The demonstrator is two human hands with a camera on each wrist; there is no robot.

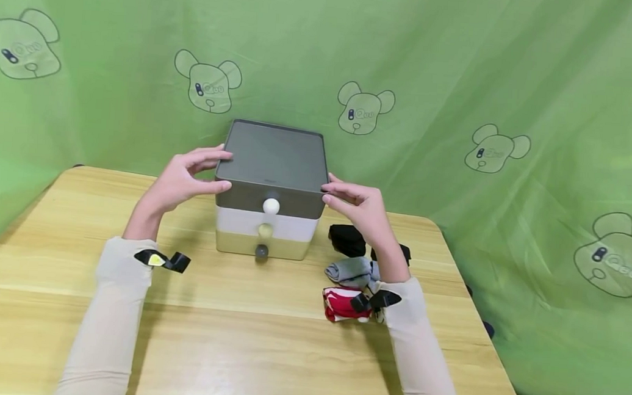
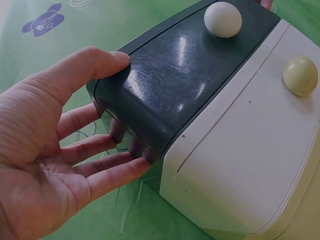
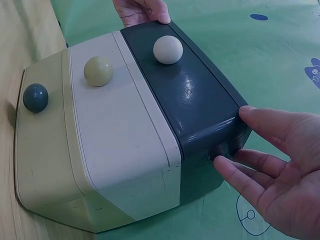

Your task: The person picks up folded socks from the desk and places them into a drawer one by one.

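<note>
A small stacked drawer box stands on the table with a dark grey top tier, a white middle tier and a beige bottom tier. Each tier has a round knob: white on top, beige in the middle, dark grey at the bottom. My left hand holds the top tier's left front corner, thumb on the upper front edge and fingertips against the side. At the right front corner my right hand grips the same tier, thumb in front, fingers along the side.
Beside the box on the right lie several rolled cloth bundles that look like socks: black, grey and red-and-white. My right forearm passes over some of them. A green curtain hangs behind the wooden table.
</note>
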